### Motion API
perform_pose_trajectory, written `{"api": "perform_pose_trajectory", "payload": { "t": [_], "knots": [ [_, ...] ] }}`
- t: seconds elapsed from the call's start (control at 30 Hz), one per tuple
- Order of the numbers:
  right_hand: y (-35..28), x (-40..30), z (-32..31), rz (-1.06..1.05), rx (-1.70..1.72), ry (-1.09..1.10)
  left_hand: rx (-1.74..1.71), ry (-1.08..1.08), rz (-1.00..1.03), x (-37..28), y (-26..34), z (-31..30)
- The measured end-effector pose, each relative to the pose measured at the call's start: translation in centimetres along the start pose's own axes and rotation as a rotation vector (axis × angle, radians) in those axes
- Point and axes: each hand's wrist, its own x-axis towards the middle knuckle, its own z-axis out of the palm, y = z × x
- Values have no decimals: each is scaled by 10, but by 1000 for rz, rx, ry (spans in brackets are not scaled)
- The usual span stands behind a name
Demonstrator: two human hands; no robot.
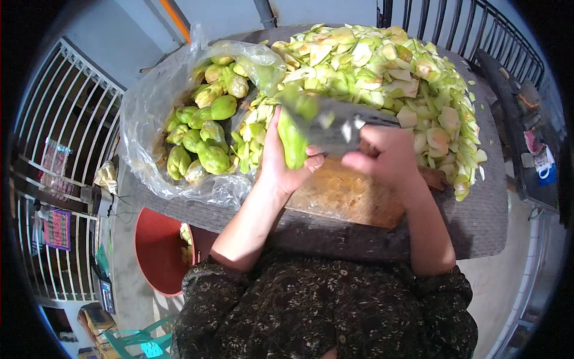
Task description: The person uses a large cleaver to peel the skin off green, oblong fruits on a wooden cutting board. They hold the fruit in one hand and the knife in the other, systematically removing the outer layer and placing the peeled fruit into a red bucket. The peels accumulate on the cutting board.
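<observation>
My left hand (pixel 282 166) holds a pale green chayote (pixel 292 139) upright over the table, its fingers around the lower part. In my right hand (pixel 388 155) is a broad-bladed cleaver (pixel 329 123), blurred, with its blade against or just beside the chayote's upper right side; I cannot tell whether they touch. Below both hands lies a wooden cutting board (pixel 354 193). Behind and to the right spreads a large heap of sliced chayote pieces (pixel 345 58). To the left, several whole chayotes (pixel 213 157) rest in an opened clear plastic bag (pixel 143 130).
A dark cloth covers the table (pixel 489 229). At the front left stands a red bucket (pixel 157 251) with pale pieces inside. A teal plastic chair (pixel 130 339) is at the lower left. A dark bench (pixel 515 130) with small items runs along the right, below a black metal railing (pixel 448 22).
</observation>
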Motion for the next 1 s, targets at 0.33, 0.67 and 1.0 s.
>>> {"api": "perform_pose_trajectory", "payload": {
  "t": [0.33,0.67,1.0],
  "knots": [
    [3,1,2,-163,-262,2,126,194,29,1,-3,6],
    [-13,-6,8,-75,-174,77,306,491,329,9,-17,22],
    [-13,-8,24,-303,-205,111,260,373,344,5,-10,11]
  ]
}}
